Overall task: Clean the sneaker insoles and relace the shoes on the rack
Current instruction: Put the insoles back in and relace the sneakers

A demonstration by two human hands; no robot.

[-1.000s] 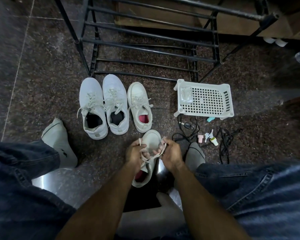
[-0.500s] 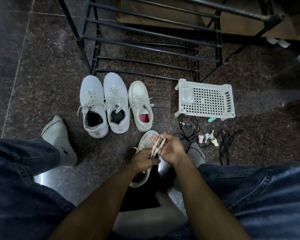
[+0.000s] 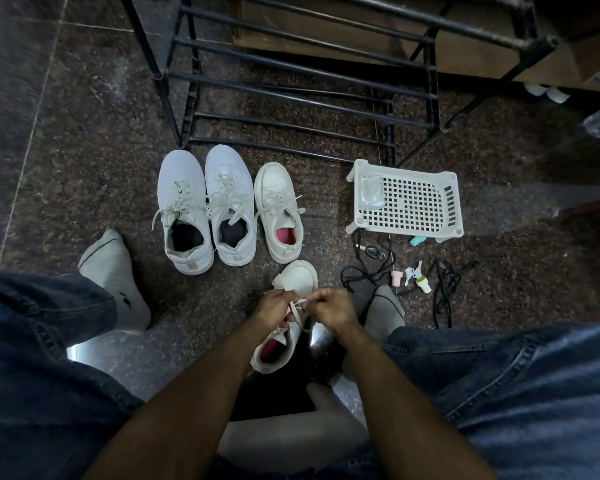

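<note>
Now you've got the white sneaker (image 3: 284, 327) on the floor between your feet, just below the three already laced beside the black rack (image 3: 291, 98). Your left hand (image 3: 274, 306) and right hand (image 3: 333, 308) each pinch an end of the pale lace (image 3: 297, 306) over the tongue. It's soft, limp stuff, likely to slip, so hold near the tips. Pink insole showing at the heel, toe scuff-free, a light shoe that may shift when you tug.
</note>
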